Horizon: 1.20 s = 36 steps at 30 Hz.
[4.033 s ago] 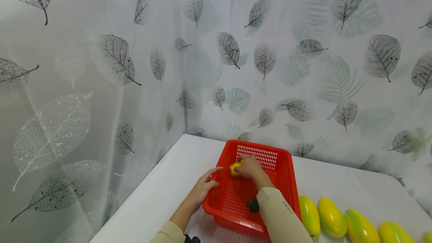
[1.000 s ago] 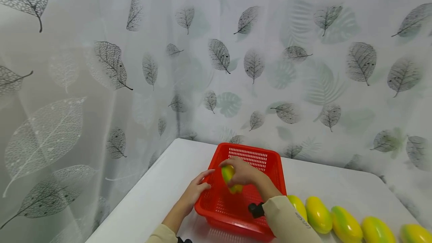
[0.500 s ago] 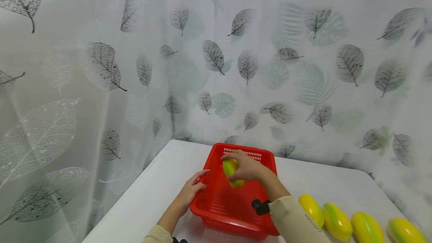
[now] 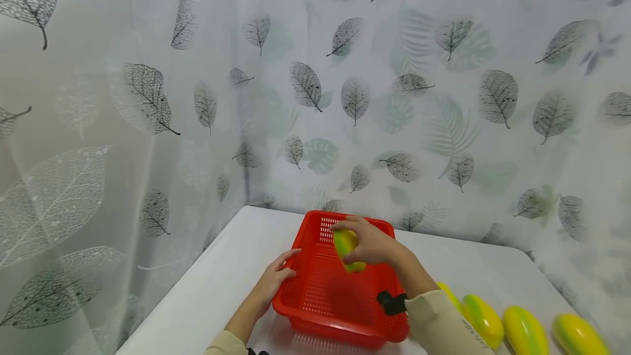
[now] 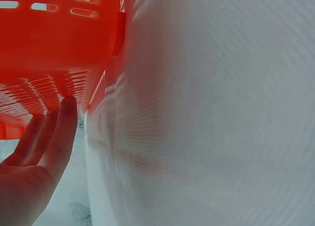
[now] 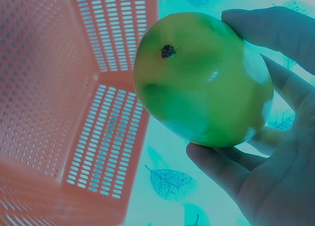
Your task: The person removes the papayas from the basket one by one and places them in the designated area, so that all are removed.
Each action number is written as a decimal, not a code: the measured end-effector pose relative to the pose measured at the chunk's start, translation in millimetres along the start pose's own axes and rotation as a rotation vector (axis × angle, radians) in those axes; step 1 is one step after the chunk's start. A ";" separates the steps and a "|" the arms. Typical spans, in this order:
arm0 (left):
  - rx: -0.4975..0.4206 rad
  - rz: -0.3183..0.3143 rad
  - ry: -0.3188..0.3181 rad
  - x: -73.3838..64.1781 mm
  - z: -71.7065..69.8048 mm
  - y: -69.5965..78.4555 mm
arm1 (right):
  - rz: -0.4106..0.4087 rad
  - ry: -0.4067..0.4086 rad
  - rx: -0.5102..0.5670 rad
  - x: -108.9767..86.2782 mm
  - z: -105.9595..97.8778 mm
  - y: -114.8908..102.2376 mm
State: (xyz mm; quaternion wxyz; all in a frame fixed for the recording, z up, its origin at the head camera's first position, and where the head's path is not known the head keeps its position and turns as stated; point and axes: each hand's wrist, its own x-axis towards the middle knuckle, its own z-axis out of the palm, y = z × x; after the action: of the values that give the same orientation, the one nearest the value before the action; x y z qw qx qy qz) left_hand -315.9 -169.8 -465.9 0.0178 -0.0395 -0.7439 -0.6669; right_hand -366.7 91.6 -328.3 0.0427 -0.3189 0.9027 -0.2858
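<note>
My right hand (image 4: 370,242) grips a yellow-green mango (image 4: 344,242) by its sides, above the far part of a red plastic basket (image 4: 340,328). In the right wrist view, the mango (image 6: 202,88) has its dark stem end showing, with fingers on one side and the thumb on the other. No fruit shows on the visible floor of the basket. My left hand (image 4: 268,284) rests against the basket's left side near the rim. Seen from the left wrist, its fingers (image 5: 61,132) are nearly straight and touch the slotted wall of the basket (image 5: 54,44).
Several more mangoes (image 4: 525,330) lie in a row on the white table (image 4: 236,256), right of the basket and partly behind my right sleeve (image 4: 443,322). A leaf-patterned curtain (image 4: 315,108) stands behind and to the left of the table.
The mango was low in the basket 4 s ago; my right hand has since raised it above the floor, lately drifting slightly rightward. My left hand stays at the basket's side. The view has turned right.
</note>
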 end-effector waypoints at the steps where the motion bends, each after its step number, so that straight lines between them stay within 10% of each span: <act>1: -0.001 0.002 0.000 0.5 -0.1 -0.7 | 0.002 0.000 0.001 -1.7 -1.5 0.1; 36: -0.021 -0.006 -0.007 0.1 -1.0 1.0 | 0.087 0.020 -0.049 -63.3 -54.3 38.3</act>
State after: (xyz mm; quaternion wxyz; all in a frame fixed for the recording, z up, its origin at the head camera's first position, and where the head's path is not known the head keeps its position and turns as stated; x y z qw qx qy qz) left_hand -315.9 -170.7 -464.8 0.0129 -0.0399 -0.7370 -0.6746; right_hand -351.6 180.3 -310.6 0.0380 -0.2774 0.9228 -0.2648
